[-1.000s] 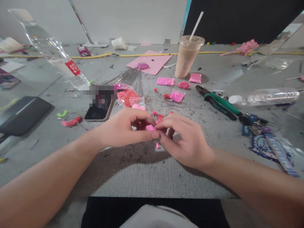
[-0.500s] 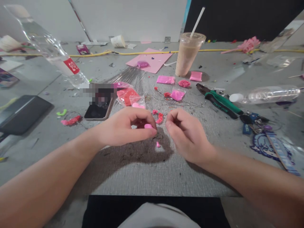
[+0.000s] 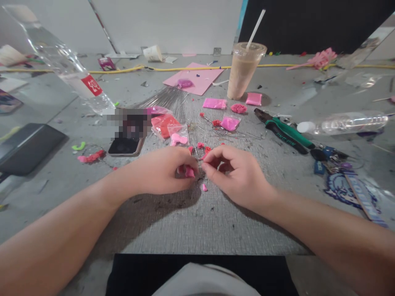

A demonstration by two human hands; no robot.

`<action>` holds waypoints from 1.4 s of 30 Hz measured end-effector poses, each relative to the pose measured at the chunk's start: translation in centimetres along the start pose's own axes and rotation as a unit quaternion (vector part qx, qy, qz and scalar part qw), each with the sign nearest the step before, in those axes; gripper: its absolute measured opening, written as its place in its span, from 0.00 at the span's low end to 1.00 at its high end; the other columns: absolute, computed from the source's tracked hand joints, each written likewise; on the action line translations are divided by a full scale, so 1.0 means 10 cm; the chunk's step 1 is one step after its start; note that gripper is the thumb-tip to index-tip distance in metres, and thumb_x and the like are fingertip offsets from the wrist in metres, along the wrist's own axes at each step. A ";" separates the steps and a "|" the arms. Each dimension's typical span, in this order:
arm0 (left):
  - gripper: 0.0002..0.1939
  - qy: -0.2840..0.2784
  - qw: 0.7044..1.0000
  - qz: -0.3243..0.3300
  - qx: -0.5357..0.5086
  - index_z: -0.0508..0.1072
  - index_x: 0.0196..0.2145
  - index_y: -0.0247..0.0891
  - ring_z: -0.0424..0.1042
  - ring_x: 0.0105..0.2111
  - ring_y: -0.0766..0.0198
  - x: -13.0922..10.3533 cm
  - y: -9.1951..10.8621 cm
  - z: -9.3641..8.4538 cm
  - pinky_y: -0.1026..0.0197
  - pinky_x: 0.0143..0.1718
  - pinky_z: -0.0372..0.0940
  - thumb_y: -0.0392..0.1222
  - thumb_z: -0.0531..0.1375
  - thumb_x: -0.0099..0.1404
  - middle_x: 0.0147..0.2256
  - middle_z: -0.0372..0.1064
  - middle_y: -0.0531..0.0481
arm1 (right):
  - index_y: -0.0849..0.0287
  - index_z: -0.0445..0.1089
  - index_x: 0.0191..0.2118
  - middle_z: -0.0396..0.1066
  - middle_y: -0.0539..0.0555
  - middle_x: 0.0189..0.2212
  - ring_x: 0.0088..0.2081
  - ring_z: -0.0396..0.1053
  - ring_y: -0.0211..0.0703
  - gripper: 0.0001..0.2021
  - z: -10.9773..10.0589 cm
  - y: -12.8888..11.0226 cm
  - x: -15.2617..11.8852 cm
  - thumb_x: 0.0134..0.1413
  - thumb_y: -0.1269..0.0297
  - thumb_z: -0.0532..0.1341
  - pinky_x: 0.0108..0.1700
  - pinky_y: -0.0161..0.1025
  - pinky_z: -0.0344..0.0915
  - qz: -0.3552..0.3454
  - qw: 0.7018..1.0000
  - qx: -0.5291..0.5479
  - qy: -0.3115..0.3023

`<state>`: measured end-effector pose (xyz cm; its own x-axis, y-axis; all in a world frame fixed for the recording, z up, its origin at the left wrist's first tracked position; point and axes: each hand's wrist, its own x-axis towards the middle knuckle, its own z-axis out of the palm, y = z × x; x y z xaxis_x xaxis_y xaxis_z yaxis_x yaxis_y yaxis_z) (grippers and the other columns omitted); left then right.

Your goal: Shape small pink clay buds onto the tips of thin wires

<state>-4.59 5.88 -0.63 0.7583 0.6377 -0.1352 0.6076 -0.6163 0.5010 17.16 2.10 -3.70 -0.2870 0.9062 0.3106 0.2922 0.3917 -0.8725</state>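
A soft pink lump of what looks like modelling clay [image 3: 189, 172] is held in the curled fingers of my left hand [image 3: 157, 170]. Thumb and forefinger of my right hand [image 3: 239, 176] are pinched together close beside it; whatever they grip is too small to make out. Just beyond the fingertips is a wire piece with red clay bits [image 3: 200, 145], partly hidden by both hands. A small pink scrap [image 3: 204, 187] lies on the table below the gap between them. Behind my left hand is a clear bag with pink clay [image 3: 179, 139], next to a bag of red clay [image 3: 165, 125].
A phone [image 3: 128, 139] lies left of the bags, with a tall water bottle [image 3: 70, 70] behind it. Green-handled pliers [image 3: 290, 133], keys and a lying bottle [image 3: 348, 123] are on the right. Further back stand a drink cup [image 3: 245, 72] and a fan of thin wires [image 3: 166, 98].
My right hand has moved left, its fingertips now close to my left hand. The left hand has shifted slightly left and down, uncovering more of the pink clay bag and the wire piece.
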 end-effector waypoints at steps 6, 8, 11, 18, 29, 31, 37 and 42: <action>0.06 0.034 0.998 -0.038 0.040 0.77 0.38 0.40 0.70 0.33 0.61 -0.04 -0.03 0.02 0.60 0.33 0.59 0.40 0.62 0.63 0.35 0.73 0.50 | 0.59 0.76 0.34 0.76 0.49 0.26 0.26 0.71 0.35 0.07 -0.02 -0.02 0.02 0.64 0.65 0.66 0.28 0.32 0.66 -0.003 1.000 -0.009 -0.025; 0.08 0.045 0.997 -0.039 0.043 0.78 0.39 0.41 0.71 0.36 0.60 -0.05 -0.03 0.00 0.60 0.35 0.60 0.43 0.64 0.63 0.37 0.74 0.50 | 0.59 0.76 0.37 0.76 0.49 0.28 0.28 0.72 0.35 0.05 -0.02 0.00 0.01 0.66 0.67 0.63 0.29 0.32 0.67 -0.017 0.999 -0.026 -0.030; 0.11 0.081 0.995 -0.046 0.025 0.80 0.40 0.41 0.73 0.36 0.59 -0.05 0.02 -0.05 0.59 0.35 0.62 0.49 0.65 0.64 0.37 0.75 0.49 | 0.59 0.75 0.43 0.77 0.49 0.32 0.29 0.74 0.35 0.04 -0.01 0.03 0.00 0.67 0.70 0.62 0.30 0.32 0.69 -0.026 0.999 -0.014 -0.042; 0.09 0.106 0.967 -0.086 -0.213 0.80 0.39 0.41 0.73 0.31 0.63 -0.03 0.08 -0.08 0.62 0.30 0.65 0.48 0.63 0.69 0.31 0.77 0.53 | 0.60 0.77 0.37 0.75 0.52 0.34 0.33 0.72 0.35 0.02 -0.02 -0.03 -0.01 0.63 0.70 0.68 0.35 0.33 0.71 -0.176 0.984 0.003 0.010; 0.07 0.039 0.919 -0.053 -0.389 0.78 0.32 0.39 0.62 0.24 0.71 -0.05 0.10 0.02 0.67 0.24 0.58 0.41 0.64 0.69 0.25 0.67 0.57 | 0.63 0.79 0.43 0.72 0.54 0.37 0.36 0.72 0.35 0.05 -0.03 0.00 -0.02 0.64 0.75 0.66 0.39 0.35 0.73 -0.269 0.963 -0.016 0.009; 0.07 0.041 0.917 -0.054 -0.393 0.78 0.32 0.39 0.63 0.24 0.71 -0.05 0.09 0.02 0.67 0.24 0.59 0.41 0.64 0.70 0.24 0.65 0.56 | 0.63 0.80 0.44 0.72 0.55 0.37 0.37 0.72 0.36 0.06 -0.04 0.00 -0.02 0.64 0.75 0.66 0.39 0.36 0.74 -0.271 0.962 -0.020 0.009; 0.08 0.042 0.896 -0.033 -0.440 0.79 0.33 0.39 0.66 0.27 0.71 -0.03 0.06 0.02 0.68 0.27 0.64 0.35 0.62 0.71 0.27 0.68 0.55 | 0.64 0.80 0.45 0.74 0.57 0.39 0.38 0.73 0.38 0.08 -0.04 -0.02 -0.01 0.63 0.77 0.65 0.41 0.39 0.74 -0.270 0.962 -0.031 0.021; 0.07 0.059 0.895 -0.036 -0.441 0.80 0.34 0.39 0.68 0.27 0.72 -0.03 0.07 0.03 0.70 0.27 0.64 0.35 0.63 0.70 0.27 0.72 0.55 | 0.64 0.81 0.44 0.75 0.57 0.39 0.38 0.73 0.37 0.08 -0.03 -0.02 0.01 0.63 0.78 0.65 0.40 0.38 0.74 -0.251 0.968 -0.014 0.022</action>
<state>-4.29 5.12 -0.46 0.6636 0.7369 -0.1290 0.1909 -0.0001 0.9816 17.32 2.12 -3.38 -0.3595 0.6067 0.7090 0.1511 0.7877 -0.5973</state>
